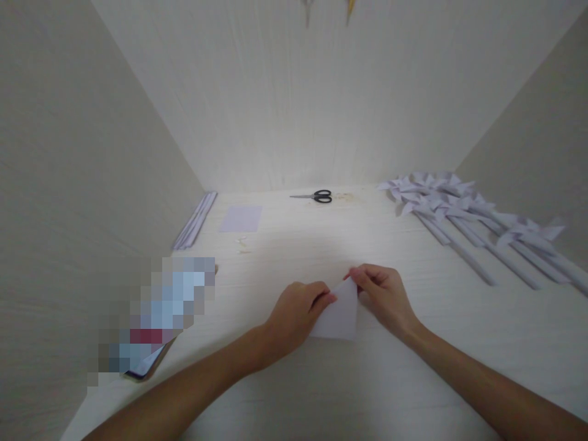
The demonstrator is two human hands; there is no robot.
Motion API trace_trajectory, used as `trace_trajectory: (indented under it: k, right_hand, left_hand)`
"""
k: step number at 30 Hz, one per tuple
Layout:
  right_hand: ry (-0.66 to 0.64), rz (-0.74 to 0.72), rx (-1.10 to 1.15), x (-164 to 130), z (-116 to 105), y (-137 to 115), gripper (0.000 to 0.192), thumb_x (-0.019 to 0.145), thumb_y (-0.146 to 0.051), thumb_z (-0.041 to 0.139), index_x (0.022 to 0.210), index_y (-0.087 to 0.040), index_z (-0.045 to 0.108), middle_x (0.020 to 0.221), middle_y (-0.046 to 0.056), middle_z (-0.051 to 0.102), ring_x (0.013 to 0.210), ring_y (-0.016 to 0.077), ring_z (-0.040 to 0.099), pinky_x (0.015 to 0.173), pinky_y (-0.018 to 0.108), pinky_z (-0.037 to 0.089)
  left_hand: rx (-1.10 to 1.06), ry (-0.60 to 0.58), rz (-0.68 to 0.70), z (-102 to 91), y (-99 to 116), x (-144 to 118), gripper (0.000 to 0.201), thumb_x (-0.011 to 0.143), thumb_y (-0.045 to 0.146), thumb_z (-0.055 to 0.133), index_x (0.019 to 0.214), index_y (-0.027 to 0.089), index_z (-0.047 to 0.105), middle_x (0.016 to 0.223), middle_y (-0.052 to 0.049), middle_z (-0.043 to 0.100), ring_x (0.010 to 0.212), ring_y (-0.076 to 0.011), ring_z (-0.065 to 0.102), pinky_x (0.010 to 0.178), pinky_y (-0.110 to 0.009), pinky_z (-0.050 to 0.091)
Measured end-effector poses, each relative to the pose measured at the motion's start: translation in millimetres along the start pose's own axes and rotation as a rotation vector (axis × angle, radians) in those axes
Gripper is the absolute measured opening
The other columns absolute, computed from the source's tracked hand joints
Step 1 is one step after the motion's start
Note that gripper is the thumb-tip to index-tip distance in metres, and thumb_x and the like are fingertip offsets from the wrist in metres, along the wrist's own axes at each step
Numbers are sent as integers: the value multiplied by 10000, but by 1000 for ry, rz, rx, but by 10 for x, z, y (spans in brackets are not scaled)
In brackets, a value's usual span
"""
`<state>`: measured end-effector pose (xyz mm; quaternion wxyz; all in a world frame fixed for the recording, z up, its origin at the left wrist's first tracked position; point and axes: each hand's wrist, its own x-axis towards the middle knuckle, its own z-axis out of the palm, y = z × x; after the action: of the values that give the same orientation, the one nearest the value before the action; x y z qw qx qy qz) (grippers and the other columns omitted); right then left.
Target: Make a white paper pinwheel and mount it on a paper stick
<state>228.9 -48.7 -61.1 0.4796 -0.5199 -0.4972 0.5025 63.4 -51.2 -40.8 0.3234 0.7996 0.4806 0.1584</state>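
Observation:
A folded piece of pale lilac paper (340, 315) lies on the white desk (321, 392), triangular with its tip pointing away from me. My left hand (294, 312) pinches its left edge near the tip. My right hand (383, 294) grips the tip and right edge with curled fingers. Both hands hold the paper against the desk at the centre of the view.
Black-handled scissors (316, 196) lie at the back. A flat lilac square sheet (241, 218) and a stack of paper strips (195, 220) sit back left. Several finished paper pinwheels on rolled sticks (473, 226) fill the right side. A blurred flat device (151, 318) lies left. Walls enclose three sides.

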Motion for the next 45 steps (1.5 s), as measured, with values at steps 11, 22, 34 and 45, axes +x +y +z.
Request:
trace_trajectory:
  k: [11, 22, 34, 45]
  right_hand:
    - [-89, 173, 350, -23, 66, -11, 270, 687, -375, 599, 567, -135, 565, 500, -16, 536, 485, 86, 500, 529, 223, 424]
    - [-108, 127, 254, -5, 25, -84, 278, 665, -380, 608, 526, -146, 555, 463, -23, 509, 431, 69, 431, 445, 198, 326]
    - [-32, -147, -347, -151, 145, 1, 310, 741, -370, 487, 521, -155, 530, 447, -23, 426, 435, 90, 370, 409, 213, 279]
    - [-67, -90, -303, -151, 129, -18, 370, 737, -414, 486, 463, -173, 419, 405, -47, 336, 393, 73, 304, 370, 204, 223]
  left_hand:
    - [-27, 41, 47, -20, 13, 7, 303, 814, 330, 383, 586, 156, 480, 502, 37, 445, 477, -77, 380, 491, -213, 240]
    - [-178, -47, 107, -31, 4, 7, 311, 824, 324, 344, 571, 159, 416, 488, 54, 371, 457, -63, 335, 463, -202, 235]
    - [-103, 58, 74, 94, 23, -28, 293, 841, 322, 307, 633, 173, 450, 572, 22, 471, 553, -102, 421, 535, -223, 293]
    - [-70, 50, 96, 67, 22, -35, 268, 828, 301, 347, 637, 169, 480, 549, 27, 471, 518, -97, 411, 525, -232, 281]
